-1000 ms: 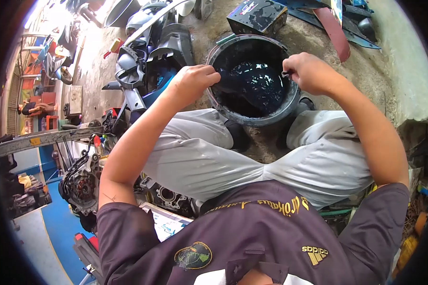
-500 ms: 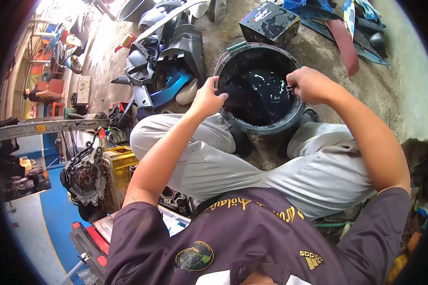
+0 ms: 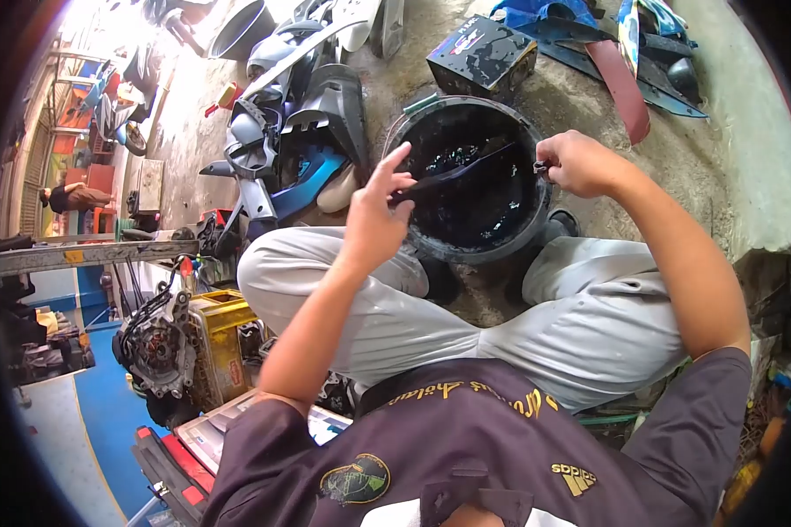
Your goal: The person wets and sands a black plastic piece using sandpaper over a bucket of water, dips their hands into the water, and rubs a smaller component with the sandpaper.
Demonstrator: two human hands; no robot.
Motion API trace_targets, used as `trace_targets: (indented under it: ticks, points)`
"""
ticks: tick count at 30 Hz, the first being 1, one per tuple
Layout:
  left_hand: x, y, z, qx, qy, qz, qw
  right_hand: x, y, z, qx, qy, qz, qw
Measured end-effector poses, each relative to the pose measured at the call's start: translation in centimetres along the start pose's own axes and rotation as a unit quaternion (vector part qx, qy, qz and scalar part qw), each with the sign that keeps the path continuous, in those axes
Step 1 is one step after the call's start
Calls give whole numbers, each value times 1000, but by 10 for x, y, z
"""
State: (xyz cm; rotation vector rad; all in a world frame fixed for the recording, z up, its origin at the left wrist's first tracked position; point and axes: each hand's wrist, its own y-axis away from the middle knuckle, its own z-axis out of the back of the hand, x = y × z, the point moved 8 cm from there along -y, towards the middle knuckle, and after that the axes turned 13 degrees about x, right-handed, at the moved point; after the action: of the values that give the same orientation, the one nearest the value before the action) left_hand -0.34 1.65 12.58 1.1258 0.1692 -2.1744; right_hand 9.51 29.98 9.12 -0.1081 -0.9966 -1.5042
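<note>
A black bucket (image 3: 520,230) with dark, glinting liquid stands between my feet. Across its mouth slants a long dark panel (image 3: 466,177), one edge up, its lower part hard to separate from the liquid. My left hand (image 3: 380,211) grips the panel's left end at the rim, thumb below and fingers above, with the index finger raised. Over the right rim, my right hand (image 3: 580,164) is closed in a pinch on a small dark piece (image 3: 542,167). Whether that piece joins the panel cannot be made out.
A wet black box (image 3: 482,57) sits just beyond the bucket. Motorcycle fairing parts (image 3: 325,110) lie to the left, more panels (image 3: 628,83) to the right. An engine (image 3: 156,338) and a yellow crate (image 3: 224,351) are beside my left leg. Another person (image 3: 75,198) is far left.
My left hand has turned and moved slightly down and left, its index finger lifting. The panel now shows a straight slanting edge across the bucket. My right hand stays at the right rim.
</note>
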Motion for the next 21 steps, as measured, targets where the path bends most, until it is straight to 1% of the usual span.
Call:
trace_targets:
  ticks: [1, 2, 4, 5, 6, 8, 11, 12, 13, 15, 16, 17, 18, 19, 20, 21]
  points:
    - [12, 2, -11, -8, 24, 15, 1000, -3, -2, -4, -6, 11, 0, 1000]
    - [18, 5, -20, -30, 19, 36, 999, -7, -6, -12, -12, 23, 0, 1000]
    - [23, 9, -44, -4, 88, 78, 993, -7, -8, -18, -12, 36, -1, 999]
    - [20, 12, -50, -13, 107, 80, 991, -4, -10, -23, -7, 34, -1, 999]
    - [22, 13, -56, -16, 87, 57, 994, 0, -11, -29, -2, 30, -2, 1000]
    - [27, 10, -72, -18, 48, 7, 999, 7, -14, -42, -23, 6, -8, 1000]
    - [26, 10, -93, -49, 58, 16, 997, 0, -23, -56, -61, -19, -31, 997]
    - [25, 7, -98, -56, 55, 12, 997, -8, -28, -61, -82, -70, -42, 993]
    - [20, 3, -101, -115, -1, -62, 991, -16, -32, -68, -102, -120, -54, 986]
    - [25, -11, -107, -137, 13, -97, 986, -31, -46, -82, -142, -236, -82, 958]
    - [25, -18, -104, -153, 18, -111, 982, -33, -46, -74, -166, -197, -96, 961]
    - [38, -28, -103, -145, 74, -68, 984, -33, -46, -68, -187, -161, -110, 963]
    - [42, -31, -98, -153, 36, -42, 987, -22, -44, -59, -209, -126, -123, 962]
    - [49, -33, -94, -159, 96, -19, 982, -25, -52, -57, -207, -195, -110, 953]
    - [57, -36, -91, -162, 154, 4, 975, -28, -57, -59, -209, -253, -121, 937]
    - [65, -37, -90, -148, 165, 25, 975, -30, -66, -66, -212, -313, -132, 916]
